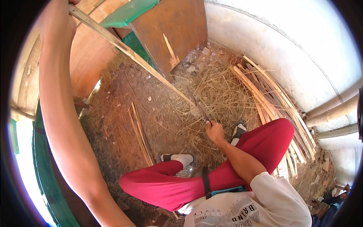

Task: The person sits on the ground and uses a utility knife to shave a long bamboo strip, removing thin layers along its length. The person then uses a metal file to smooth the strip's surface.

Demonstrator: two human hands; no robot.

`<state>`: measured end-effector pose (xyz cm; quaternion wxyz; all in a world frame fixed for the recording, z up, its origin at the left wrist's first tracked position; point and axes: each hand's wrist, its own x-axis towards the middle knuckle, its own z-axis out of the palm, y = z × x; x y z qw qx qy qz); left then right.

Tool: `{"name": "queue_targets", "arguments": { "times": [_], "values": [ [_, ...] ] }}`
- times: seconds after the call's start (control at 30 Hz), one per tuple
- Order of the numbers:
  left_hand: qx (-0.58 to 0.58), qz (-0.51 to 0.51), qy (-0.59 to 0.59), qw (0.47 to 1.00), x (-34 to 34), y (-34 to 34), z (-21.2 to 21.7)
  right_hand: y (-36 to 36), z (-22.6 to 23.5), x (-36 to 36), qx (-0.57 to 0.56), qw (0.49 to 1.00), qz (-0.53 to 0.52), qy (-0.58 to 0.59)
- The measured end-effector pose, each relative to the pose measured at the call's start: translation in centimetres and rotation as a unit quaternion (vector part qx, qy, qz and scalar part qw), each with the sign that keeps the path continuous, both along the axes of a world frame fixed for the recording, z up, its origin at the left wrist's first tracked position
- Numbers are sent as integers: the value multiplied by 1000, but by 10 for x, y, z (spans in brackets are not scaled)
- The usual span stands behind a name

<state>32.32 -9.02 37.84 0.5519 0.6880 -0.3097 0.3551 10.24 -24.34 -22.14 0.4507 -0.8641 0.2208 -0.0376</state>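
My left arm reaches up along the left side, and my left hand (56, 24) is closed round the upper end of a long, pale bamboo strip (132, 55); part of that hand is cut off by the picture's edge. The strip slants down to the right, toward the ground in the middle. My right hand (214, 132), low in front of my shins, grips a knife (202, 109) with a dark, narrow blade pointing up and away. The blade lies close by the strip's lower end; whether they touch I cannot tell. Thin shavings (217, 85) are heaped under and beyond the knife.
Long split strips (272, 108) lie bundled at right, beside a white wall (283, 30). A few narrow strips (139, 132) lie left of my feet. A brown wooden panel (177, 26) with green sheeting (128, 13) stands ahead. Another person (334, 202) shows partly at lower right.
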Motion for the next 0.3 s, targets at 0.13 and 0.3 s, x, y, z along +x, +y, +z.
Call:
{"name": "queue_targets", "arguments": {
  "times": [0.13,0.3],
  "values": [
    [15,-101,119,988,-56,11,-38,11,10,10,24,1000,-7,6],
    [36,-76,191,978,-37,41,-179,0,1,7,24,999,-9,22]
  ]
}}
